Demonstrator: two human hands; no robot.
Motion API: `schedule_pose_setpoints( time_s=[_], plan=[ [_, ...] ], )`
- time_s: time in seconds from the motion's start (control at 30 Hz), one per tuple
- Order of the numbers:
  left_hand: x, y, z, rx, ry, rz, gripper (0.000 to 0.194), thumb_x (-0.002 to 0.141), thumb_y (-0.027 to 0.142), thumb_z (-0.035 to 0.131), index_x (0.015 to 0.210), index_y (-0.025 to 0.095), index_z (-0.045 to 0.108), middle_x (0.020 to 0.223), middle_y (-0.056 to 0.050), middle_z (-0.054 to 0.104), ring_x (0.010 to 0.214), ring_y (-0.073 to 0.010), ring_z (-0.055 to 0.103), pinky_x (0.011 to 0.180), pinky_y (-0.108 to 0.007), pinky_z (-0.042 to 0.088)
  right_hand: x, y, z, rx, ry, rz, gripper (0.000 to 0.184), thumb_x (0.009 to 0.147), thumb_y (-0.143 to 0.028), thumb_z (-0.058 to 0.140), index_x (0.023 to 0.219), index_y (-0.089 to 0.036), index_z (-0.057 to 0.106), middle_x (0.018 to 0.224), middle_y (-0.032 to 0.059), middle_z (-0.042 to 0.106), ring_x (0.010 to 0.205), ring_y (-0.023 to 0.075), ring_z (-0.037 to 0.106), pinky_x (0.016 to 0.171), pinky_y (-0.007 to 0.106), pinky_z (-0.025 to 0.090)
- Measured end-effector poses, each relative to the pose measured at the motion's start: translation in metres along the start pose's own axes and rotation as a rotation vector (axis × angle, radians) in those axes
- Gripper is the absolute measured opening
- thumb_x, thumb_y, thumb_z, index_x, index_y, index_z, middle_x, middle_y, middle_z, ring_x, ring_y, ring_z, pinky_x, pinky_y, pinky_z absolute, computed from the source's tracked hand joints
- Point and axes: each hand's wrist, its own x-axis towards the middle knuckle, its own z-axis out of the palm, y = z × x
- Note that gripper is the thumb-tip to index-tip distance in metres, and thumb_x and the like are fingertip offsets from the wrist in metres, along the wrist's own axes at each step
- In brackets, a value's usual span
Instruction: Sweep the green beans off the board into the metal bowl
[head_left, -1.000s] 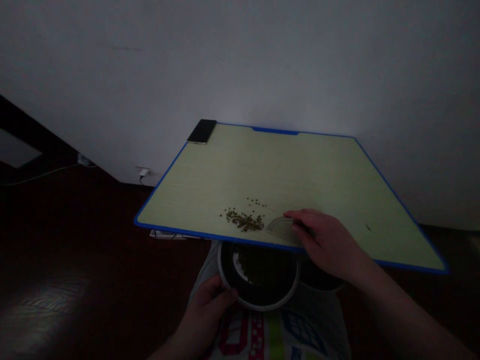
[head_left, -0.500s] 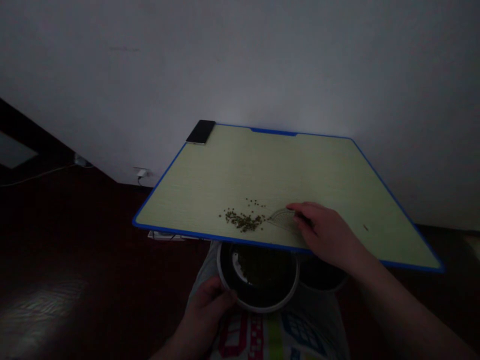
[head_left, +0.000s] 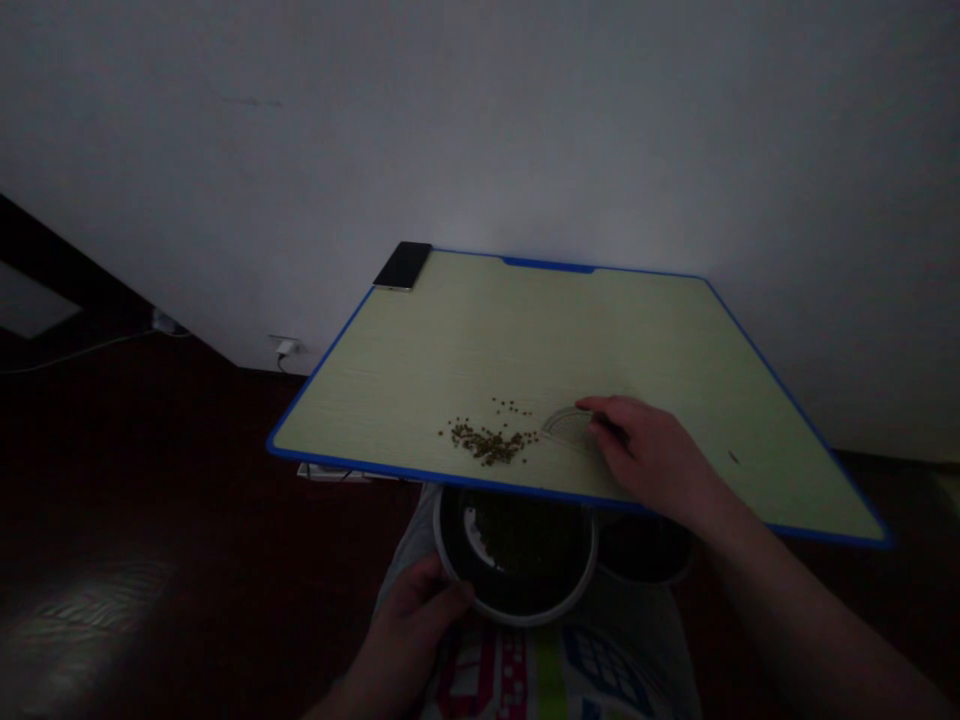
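Note:
My right hand [head_left: 651, 455] pinches a clear, half-round protractor [head_left: 568, 426] that rests low over the pale tabletop. Just left of its edge lies a loose scatter of small brownish-green beans or seeds [head_left: 489, 442], with a few stray ones behind. Below the table's front edge, my left hand [head_left: 420, 612] grips the rim of a dark round bowl [head_left: 517, 607] with a pale rim. Inside the bowl is a mass of dark green grains [head_left: 521, 535]. The bowl sits on my lap, partly under the table edge.
The table [head_left: 570, 340] has a blue border and stands against a pale wall [head_left: 480, 130]. A black phone [head_left: 403, 266] lies at its far left corner. A second dark bowl [head_left: 646, 550] is on my lap at right. A small dark sliver [head_left: 733, 457] lies on the right side.
My right hand and the protractor have shifted slightly right, away from the scattered beans. My left hand and the bowl stay in place.

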Motion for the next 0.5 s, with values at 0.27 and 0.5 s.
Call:
schedule_pose_setpoints(
  time_s=[0.27,0.5],
  plan=[
    [-0.002,0.007,0.001,0.007,-0.045,-0.015,0.016,0.080,0.038,0.089,0.090,0.026,0.088,0.098,-0.006,0.093,0.099,-0.0359,0.085,0.101,-0.051,0.060,0.003,-0.009,0.000,0.076,-0.055,-0.112,0.038,0.103,-0.020,0.049,0.124,-0.014,0.079,0.110,0.0153,0.085,0.101,0.0289,0.081,0.091,0.044,0.066],
    [0.002,0.004,-0.001,-0.039,-0.017,-0.040,0.021,0.076,0.041,0.092,0.092,0.028,0.089,0.093,-0.005,0.092,0.096,-0.0370,0.084,0.101,-0.054,0.060,-0.010,-0.007,-0.005,0.062,-0.021,-0.075,0.035,0.103,-0.021,0.050,0.122,-0.016,0.079,0.108,0.0136,0.085,0.098,0.0262,0.082,0.088,0.039,0.066]
  ],
)
